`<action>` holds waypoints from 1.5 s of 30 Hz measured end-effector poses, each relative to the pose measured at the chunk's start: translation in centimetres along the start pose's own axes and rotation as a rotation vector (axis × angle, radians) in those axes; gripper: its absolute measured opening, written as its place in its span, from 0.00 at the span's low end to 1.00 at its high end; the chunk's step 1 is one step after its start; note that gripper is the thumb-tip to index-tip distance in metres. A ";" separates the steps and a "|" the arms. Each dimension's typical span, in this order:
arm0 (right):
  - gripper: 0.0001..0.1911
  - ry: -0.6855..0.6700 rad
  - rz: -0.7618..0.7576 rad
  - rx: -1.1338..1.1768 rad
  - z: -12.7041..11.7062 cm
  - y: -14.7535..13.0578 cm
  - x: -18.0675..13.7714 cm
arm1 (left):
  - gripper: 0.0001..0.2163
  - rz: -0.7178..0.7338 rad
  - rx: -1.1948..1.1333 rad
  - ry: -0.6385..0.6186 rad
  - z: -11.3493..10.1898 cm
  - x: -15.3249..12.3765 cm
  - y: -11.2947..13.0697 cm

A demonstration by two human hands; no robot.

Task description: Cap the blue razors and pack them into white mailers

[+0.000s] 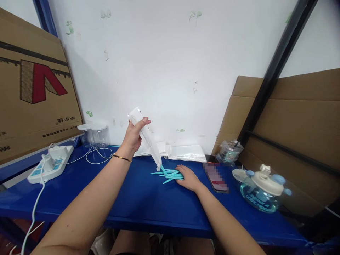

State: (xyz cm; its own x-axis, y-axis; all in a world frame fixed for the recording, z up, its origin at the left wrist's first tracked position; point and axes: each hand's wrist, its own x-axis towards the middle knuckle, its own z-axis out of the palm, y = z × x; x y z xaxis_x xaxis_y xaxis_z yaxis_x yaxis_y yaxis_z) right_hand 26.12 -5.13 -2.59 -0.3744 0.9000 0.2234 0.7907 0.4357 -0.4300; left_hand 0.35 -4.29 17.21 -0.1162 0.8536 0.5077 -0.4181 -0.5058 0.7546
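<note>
Held up and tilted in my left hand (135,136) is a long white packet (152,144), its lower end just above the table. A turquoise stick shows at that lower end, touching or near the loose pile. Several thin turquoise sticks (170,173) lie criss-crossed on the blue table (148,202). My right hand (188,177) rests on the table at the right end of the pile, fingers over the stick ends. Whether those fingers grip any stick is hidden.
White flat packets (187,153) lie along the wall. To the right are a phone (216,179), a bagged cup (230,153) and a clear bottle (261,193). A power strip (51,164) with cables, lidded clear jars (99,136) and a cardboard box (34,117) stand left.
</note>
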 end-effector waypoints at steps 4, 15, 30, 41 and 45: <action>0.30 0.003 -0.006 0.002 0.0 0.0 -0.1 | 0.28 0.007 0.075 -0.039 0.0 0.4 1.2; 0.43 -0.055 0.046 0.013 0.1 -0.4 -0.3 | 0.37 -0.147 1.236 -0.638 -9.3 -0.2 -4.0; 0.21 0.212 0.034 0.258 -0.8 0.0 0.3 | 0.22 -0.260 0.904 -0.678 -7.1 -5.0 -12.4; 0.14 0.132 0.107 0.168 -1.3 2.4 1.3 | 0.05 -0.257 1.133 -0.819 -5.6 -4.2 -17.4; 0.17 0.019 0.124 0.242 -2.1 2.9 3.2 | 0.09 -0.224 1.114 -0.747 -5.8 -4.3 -17.4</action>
State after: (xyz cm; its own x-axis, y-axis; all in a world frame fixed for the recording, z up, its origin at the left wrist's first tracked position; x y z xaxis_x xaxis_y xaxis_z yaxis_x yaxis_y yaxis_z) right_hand 28.30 -1.03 -1.28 -0.2710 0.9472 0.1716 0.6902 0.3155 -0.6512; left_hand 2.85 1.56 -0.51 0.5180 0.8394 0.1647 0.6216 -0.5016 0.6017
